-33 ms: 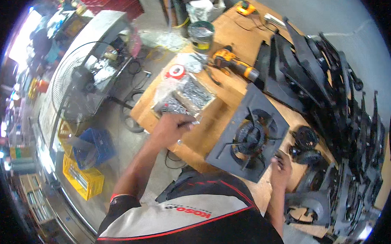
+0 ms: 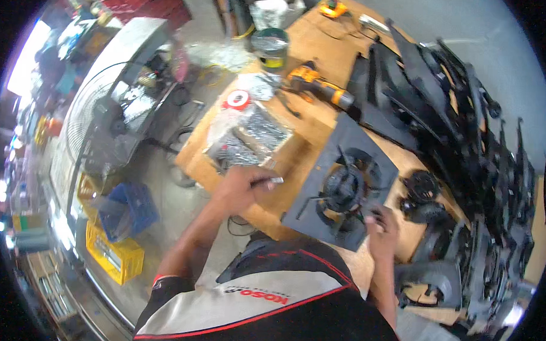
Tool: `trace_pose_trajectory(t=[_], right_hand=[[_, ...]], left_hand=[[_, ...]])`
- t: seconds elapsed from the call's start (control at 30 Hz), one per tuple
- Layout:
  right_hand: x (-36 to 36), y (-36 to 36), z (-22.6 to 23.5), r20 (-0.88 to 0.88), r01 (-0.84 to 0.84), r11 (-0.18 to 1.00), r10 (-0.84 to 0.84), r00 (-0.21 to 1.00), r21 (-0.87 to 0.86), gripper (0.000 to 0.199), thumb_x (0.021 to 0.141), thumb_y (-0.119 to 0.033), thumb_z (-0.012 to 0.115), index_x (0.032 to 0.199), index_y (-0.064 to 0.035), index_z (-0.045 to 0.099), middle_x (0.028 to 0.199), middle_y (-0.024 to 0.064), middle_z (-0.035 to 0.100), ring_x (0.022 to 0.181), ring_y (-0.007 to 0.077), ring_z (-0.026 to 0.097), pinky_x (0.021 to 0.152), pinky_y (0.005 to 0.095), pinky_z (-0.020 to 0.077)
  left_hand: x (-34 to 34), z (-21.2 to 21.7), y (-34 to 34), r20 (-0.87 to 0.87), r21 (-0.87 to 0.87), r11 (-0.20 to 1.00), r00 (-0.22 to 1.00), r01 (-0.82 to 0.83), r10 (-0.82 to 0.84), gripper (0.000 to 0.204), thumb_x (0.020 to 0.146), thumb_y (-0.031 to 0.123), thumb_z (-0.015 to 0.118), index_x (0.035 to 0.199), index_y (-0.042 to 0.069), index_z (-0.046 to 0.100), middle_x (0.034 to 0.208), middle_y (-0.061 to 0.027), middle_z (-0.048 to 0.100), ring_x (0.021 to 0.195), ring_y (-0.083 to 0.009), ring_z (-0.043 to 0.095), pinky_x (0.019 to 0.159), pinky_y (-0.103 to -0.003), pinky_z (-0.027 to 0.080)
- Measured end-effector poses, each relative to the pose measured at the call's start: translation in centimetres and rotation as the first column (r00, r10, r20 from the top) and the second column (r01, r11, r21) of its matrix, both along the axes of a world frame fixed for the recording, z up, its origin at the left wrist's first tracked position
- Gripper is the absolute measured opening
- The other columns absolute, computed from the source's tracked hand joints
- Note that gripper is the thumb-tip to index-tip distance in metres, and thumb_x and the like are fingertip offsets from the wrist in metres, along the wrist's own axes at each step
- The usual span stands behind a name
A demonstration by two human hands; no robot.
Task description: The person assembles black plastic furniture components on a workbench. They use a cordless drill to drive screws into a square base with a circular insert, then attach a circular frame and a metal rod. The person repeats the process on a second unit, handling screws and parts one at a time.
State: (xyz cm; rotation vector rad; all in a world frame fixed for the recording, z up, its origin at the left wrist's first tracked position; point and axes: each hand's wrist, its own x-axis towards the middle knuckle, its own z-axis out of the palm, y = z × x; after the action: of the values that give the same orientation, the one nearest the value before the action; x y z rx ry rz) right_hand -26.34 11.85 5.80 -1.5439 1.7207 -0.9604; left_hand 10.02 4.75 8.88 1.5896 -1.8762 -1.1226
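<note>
Right hand (image 2: 381,227) has moved further over the gray square plate (image 2: 311,188); its grip I cannot tell. Left hand (image 2: 243,186) pinches a small shiny metal piece (image 2: 276,180).

The black shirt (image 2: 267,331) has a grey panel (image 2: 199,309) and red piping (image 2: 280,312).

Fan (image 2: 98,107): large, wire-caged, standing on the floor (image 2: 170,227) at left
Yellow crate (image 2: 115,256): on the floor, lower left
Blue crate (image 2: 130,210): just beyond the yellow one
Bucket (image 2: 269,49): dark, yellow patch low on its side, near the left edge of the tabletop (image 2: 314,44)
Corded device (image 2: 333,9): orange-yellow, far end of the tabletop
Red stack (image 2: 146,5): upper left, blurred
</note>
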Motion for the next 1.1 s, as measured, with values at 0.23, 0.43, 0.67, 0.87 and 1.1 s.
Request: trace_pose_trajectory(t=[0.23, 0.43, 0.67, 0.87, 1.1], right_hand=[[5.5, -2.4, 4.7, 0.137, -0.507, 0.856, 0.493, 0.859, 0.100, 0.021, 0.083, -0.014, 0.074, 0.102, -0.0049, 0.071, 0.094, 0.0123, 0.071, 0.088, 0.0268, 0.069, 0.078, 0.0351, 0.0533], [4.6, -1.9, 2.4, 0.172, -0.470, 0.875, 0.448, 0.877, 0.116, 0.019, 0.086, -0.015, 0.072, 0.101, -0.0042, 0.070, 0.095, 0.0127, 0.070, 0.091, 0.0290, 0.068, 0.082, 0.0371, 0.0521], [3.8, -1.4, -3.0, -0.270, -0.345, 0.935, 0.312, 0.911, -0.081, 0.017, 0.085, -0.018, 0.071, 0.097, -0.0057, 0.069, 0.104, 0.0122, 0.065, 0.100, 0.0346, 0.060, 0.088, 0.0437, 0.0487], [5.2, -2.4, -6.1, -0.283, -0.293, 0.946, 0.321, 0.904, 0.136, 0.020, 0.085, -0.023, 0.071, 0.096, -0.0053, 0.069, 0.102, 0.0141, 0.065, 0.098, 0.0368, 0.061, 0.084, 0.0444, 0.0494], [5.1, -3.7, -4.6, -0.133, -0.266, 0.915, 0.317, 0.939, 0.302, 0.024, 0.087, -0.023, 0.071, 0.094, -0.0001, 0.068, 0.089, 0.0209, 0.066, 0.085, 0.0387, 0.065, 0.076, 0.0447, 0.0494]], left_hand=[[-8.3, 1.2, 3.2, -0.251, 0.001, 0.975, 0.944, 0.222, -0.214, 0.019, 0.085, 0.014, 0.071, 0.101, 0.004, 0.072, 0.089, -0.0140, 0.071, 0.081, -0.0296, 0.070, 0.073, -0.036, 0.054], [-8.4, -0.5, 2.8, -0.226, -0.086, 0.949, 0.922, 0.303, -0.315, 0.021, 0.084, 0.012, 0.072, 0.102, 0.003, 0.071, 0.089, -0.0160, 0.071, 0.080, -0.0256, 0.071, 0.073, -0.034, 0.054], [-6.3, -4.7, 0.2, -0.450, 0.088, 0.988, 0.879, -0.130, 0.156, 0.048, 0.089, 0.016, 0.072, 0.130, -0.002, 0.055, 0.110, -0.0172, 0.069, 0.101, -0.0240, 0.068, 0.089, -0.038, 0.053], [-4.1, -8.6, 0.4, -0.398, 0.205, 0.977, 0.906, -0.065, 0.144, 0.061, 0.093, 0.021, 0.069, 0.142, -0.002, 0.042, 0.114, -0.0165, 0.067, 0.106, -0.0224, 0.064, 0.094, -0.036, 0.049], [5.3, -8.4, -1.4, -0.013, -0.198, 0.893, 0.912, -0.405, 0.411, 0.029, 0.096, 0.019, 0.061, 0.119, 0.003, 0.064, 0.093, -0.0177, 0.071, 0.084, -0.0247, 0.069, 0.077, -0.035, 0.052]])
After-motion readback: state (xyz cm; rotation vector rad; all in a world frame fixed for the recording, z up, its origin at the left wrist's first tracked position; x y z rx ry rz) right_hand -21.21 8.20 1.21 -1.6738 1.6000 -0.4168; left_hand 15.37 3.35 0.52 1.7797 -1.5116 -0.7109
